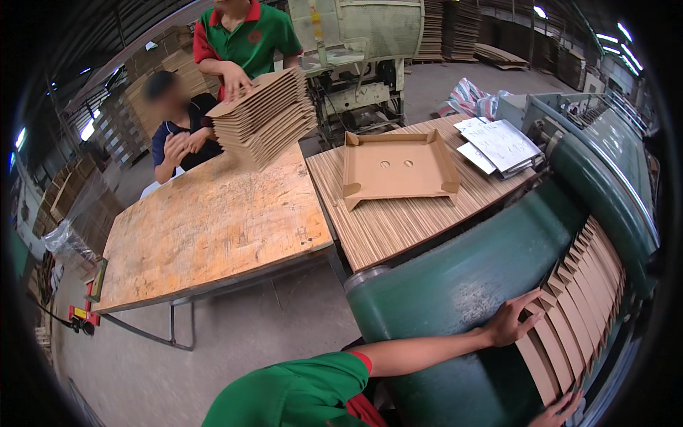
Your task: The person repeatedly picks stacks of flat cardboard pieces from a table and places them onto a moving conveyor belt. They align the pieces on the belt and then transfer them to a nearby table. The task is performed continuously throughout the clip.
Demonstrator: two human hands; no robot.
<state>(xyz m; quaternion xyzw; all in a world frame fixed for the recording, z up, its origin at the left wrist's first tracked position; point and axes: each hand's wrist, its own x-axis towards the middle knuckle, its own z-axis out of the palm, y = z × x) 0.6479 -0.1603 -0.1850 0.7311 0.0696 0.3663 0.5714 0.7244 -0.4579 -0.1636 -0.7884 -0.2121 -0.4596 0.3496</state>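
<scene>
A fanned row of flat brown cardboard blanks (580, 299) lies overlapping on the green conveyor belt (462, 285) at the lower right. My left hand (509, 320), on an arm in a green sleeve, rests with spread fingers against the near end of that row. My right hand (562, 411) shows only its fingers at the bottom edge, laid on the lowest blank; the rest of it is cut off.
A worn wooden table (213, 220) stands to the left. On its far edge a person in a green shirt presses a hand on a stack of blanks (267, 117), beside a seated person. A pile of sheets (398, 220) carries a die-cut tray blank (398, 167) and papers (501, 146).
</scene>
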